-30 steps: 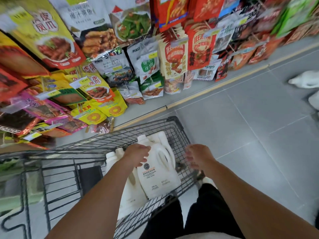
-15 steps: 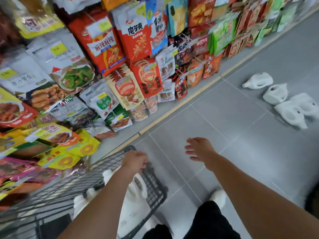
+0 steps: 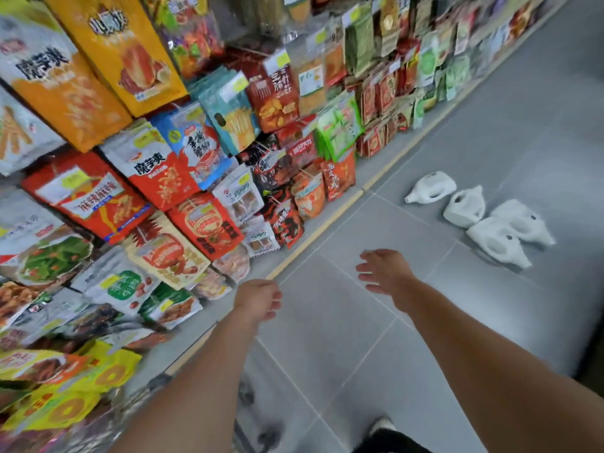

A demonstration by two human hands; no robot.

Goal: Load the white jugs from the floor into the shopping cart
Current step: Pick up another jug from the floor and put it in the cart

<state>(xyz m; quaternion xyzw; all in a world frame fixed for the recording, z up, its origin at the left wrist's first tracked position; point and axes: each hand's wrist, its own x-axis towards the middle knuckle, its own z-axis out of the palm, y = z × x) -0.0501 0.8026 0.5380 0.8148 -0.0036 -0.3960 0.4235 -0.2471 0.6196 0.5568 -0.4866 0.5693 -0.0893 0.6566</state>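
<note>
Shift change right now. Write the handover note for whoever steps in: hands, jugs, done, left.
Left hand: empty, fingers loosely curled, held out over the floor.
Right hand: empty, open, fingers spread, reaching toward the jugs.
Four white jugs lie on their sides on the grey tile floor ahead and to the right, clustered near the snack shelf.
The shopping cart is barely in view at the bottom left; its contents cannot be seen.
Left: pick up all four jugs and put them in the cart.
</note>
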